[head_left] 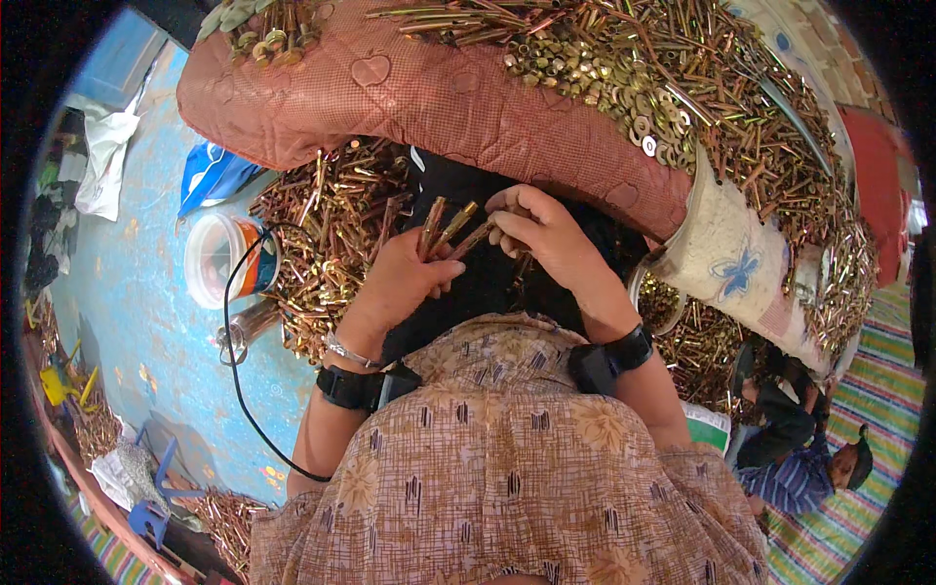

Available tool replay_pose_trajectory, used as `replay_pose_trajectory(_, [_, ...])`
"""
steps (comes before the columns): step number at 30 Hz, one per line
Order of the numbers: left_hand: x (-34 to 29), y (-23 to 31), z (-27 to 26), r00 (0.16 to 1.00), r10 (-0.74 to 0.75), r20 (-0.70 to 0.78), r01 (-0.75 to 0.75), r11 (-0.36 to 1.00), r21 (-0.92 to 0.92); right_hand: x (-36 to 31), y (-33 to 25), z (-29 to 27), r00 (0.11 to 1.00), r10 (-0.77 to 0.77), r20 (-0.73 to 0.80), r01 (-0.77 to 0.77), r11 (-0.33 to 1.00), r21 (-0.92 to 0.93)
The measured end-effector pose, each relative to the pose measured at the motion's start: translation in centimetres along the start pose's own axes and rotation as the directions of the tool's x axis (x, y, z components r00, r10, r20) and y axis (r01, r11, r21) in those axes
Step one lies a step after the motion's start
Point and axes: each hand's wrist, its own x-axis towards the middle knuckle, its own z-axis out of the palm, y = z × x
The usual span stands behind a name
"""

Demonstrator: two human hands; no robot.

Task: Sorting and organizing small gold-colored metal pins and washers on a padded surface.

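Observation:
My left hand [405, 278] grips a small bunch of brass-coloured bolts [441, 226] that stick up out of the fist. Just to the right, my right hand [541, 234] pinches one more bolt [475, 237] with its fingertips, its tip touching the bunch. Both hands hover over a dark cloth on my lap [487, 283]. Black bands sit on both wrists. A heap of loose brass bolts [331, 224] lies to the left of my left hand.
A padded reddish quilt [429, 97] carries a large pile of bolts and washers [673, 78] ahead. A white plastic tub [219, 258] stands on the blue floor at left. Another person [799, 468] sits at lower right on a striped mat.

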Motion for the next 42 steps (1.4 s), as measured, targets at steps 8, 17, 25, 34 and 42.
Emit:
replay_pose_trajectory(8, [0.1, -0.6, -0.2, 0.999, 0.035, 0.008, -0.034, 0.999, -0.042, 0.2, -0.1, 0.3, 0.998, 0.039, -0.056, -0.05, 0.977, -0.207])
replay_pose_trajectory(17, [0.2, -0.9, -0.1, 0.999, 0.048, 0.013, -0.048, 0.998, -0.032, 0.6, 0.3, 0.8, 0.995, -0.028, -0.091, 0.0, 0.957, -0.29])
replay_pose_trajectory(25, [-0.1, -0.7, -0.3, 0.998, 0.053, 0.025, -0.05, 0.993, -0.109, 0.6, 0.5, 0.7, 0.997, -0.007, -0.082, -0.023, 0.928, -0.371])
replay_pose_trajectory(34, [-0.3, -0.4, -0.5, 1.0, -0.002, 0.03, 0.003, 0.999, -0.044, 0.7, 0.4, 1.3, 0.999, -0.012, -0.046, 0.001, 0.973, -0.229])
replay_pose_trajectory(42, [-0.2, -1.0, -0.5, 1.0, -0.004, -0.015, 0.003, 0.996, -0.085, 1.0, 0.5, 2.1, 0.995, -0.033, -0.09, 0.007, 0.962, -0.274])
